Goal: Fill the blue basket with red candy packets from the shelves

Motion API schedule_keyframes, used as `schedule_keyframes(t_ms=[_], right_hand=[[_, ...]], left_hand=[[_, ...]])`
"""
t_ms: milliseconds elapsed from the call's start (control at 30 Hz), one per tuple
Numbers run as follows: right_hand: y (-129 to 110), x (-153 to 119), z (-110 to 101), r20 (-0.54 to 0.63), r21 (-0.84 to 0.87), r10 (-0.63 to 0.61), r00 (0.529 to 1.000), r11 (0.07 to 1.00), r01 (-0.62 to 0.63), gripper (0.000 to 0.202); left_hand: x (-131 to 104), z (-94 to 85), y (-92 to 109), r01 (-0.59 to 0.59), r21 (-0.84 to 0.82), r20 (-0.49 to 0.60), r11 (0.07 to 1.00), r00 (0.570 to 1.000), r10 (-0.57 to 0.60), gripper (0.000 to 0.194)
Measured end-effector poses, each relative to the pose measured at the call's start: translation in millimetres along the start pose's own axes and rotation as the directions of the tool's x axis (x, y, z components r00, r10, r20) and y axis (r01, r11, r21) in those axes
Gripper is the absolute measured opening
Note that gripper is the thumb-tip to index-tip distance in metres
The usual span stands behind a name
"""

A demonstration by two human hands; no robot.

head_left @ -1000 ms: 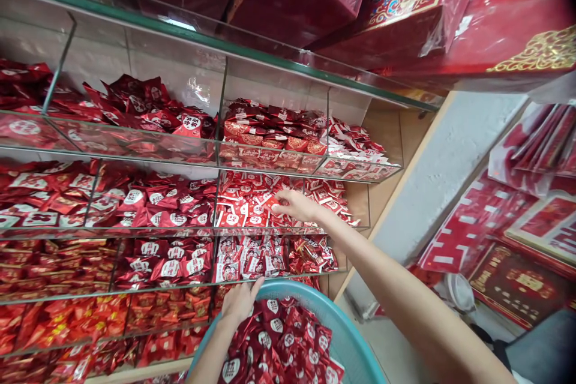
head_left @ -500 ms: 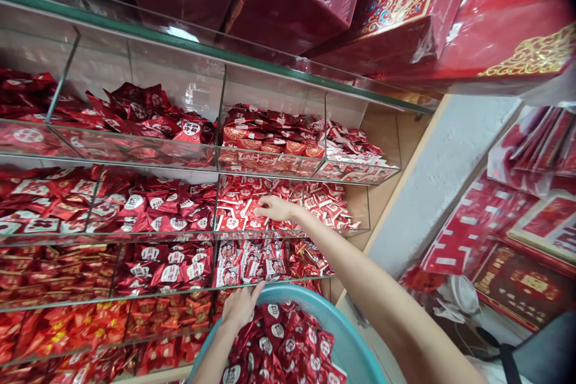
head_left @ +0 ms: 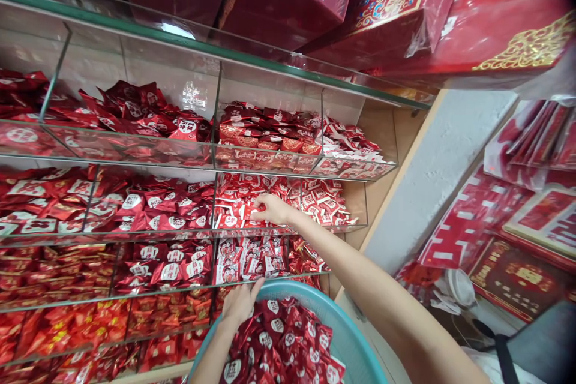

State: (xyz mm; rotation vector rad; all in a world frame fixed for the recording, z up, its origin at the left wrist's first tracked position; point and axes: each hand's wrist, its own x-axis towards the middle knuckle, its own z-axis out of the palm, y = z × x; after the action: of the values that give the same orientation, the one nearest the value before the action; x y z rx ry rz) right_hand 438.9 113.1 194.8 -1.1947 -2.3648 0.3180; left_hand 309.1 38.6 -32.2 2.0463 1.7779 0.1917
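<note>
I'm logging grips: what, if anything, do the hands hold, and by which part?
The left hand holds the blue basin by its rim; whether the right hand, at the red packets, grips one cannot be told.

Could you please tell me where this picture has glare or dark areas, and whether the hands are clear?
In the head view, white glare on the wrapped boxes and a bright reflection near the glass edge; also in the head view, a black upper-right corner, with left hand and right hand fairly clear.
</note>
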Motion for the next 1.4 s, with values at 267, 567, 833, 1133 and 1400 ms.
schedule_keyframes(t_ms=[267,567,833,1133,1400], right_hand=[[0,-37,-37,-0.333,0.244,0.038,0.942,0.969,0.047,0.026],[11,-33,0,0.020,0.434,0.095,0.995,0.896,-0.094,0.040],[-5,-30,-17,0.020,0.554,0.522,0.852,0.704,-0.444,0.043],[-11,-36,-21,0.248,0.424,0.507,0.825,0.709,-0.563,0.044],[-15,-23,-1,0.107,0.463,0.555,0.825,0.706,-0.536,0.043]], left_hand=[[3,6.0,-1,-0.024,-0.017,-0.067,1.000,0.997,0.023,0.074],[1,2.9,2,0.015,-0.038,-0.076,0.999,0.997,-0.017,0.079],[1,2.8,2,0.018,-0.070,-0.089,0.997,0.996,-0.025,0.084],[2,2.7,3,0.037,-0.075,-0.073,0.997,0.996,-0.043,0.086],[-1,-1.8,5,0.055,-0.060,-0.044,0.997,0.997,-0.057,0.084]])
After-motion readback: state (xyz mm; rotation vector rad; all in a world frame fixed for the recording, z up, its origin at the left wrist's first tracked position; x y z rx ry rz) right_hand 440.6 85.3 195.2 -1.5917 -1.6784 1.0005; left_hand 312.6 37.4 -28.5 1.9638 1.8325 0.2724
